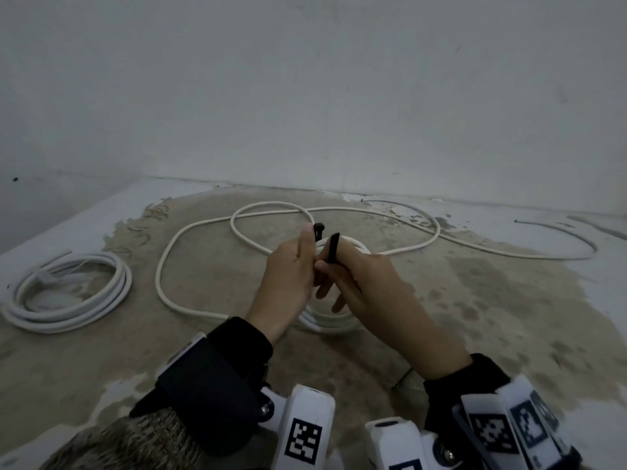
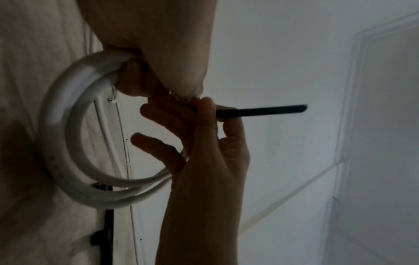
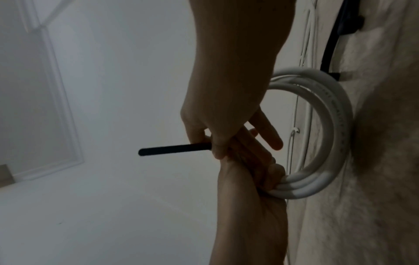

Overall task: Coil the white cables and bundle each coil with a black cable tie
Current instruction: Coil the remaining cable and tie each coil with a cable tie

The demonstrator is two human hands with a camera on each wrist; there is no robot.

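Note:
My left hand (image 1: pixel 298 262) grips a small white cable coil (image 1: pixel 327 326) held up in front of me, and the head of a black cable tie (image 1: pixel 319 229) sticks up by its thumb. My right hand (image 1: pixel 342 273) pinches the tie's tail (image 1: pixel 333 245) between thumb and forefinger. In the left wrist view my left hand's fingers (image 2: pixel 136 75) curl round the coil (image 2: pixel 61 129), and the tail (image 2: pixel 267 111) juts out past the right hand (image 2: pixel 208 125). The right wrist view shows the tail (image 3: pixel 174 149), the right hand (image 3: pixel 215 139) and the coil (image 3: pixel 328 111).
A finished white coil (image 1: pixel 68 293) lies on the floor at the left. A loose white cable (image 1: pixel 203 228) loops over the worn floor behind my hands. Another cable (image 1: pixel 556 232) trails off to the right near the wall (image 1: pixel 305 96).

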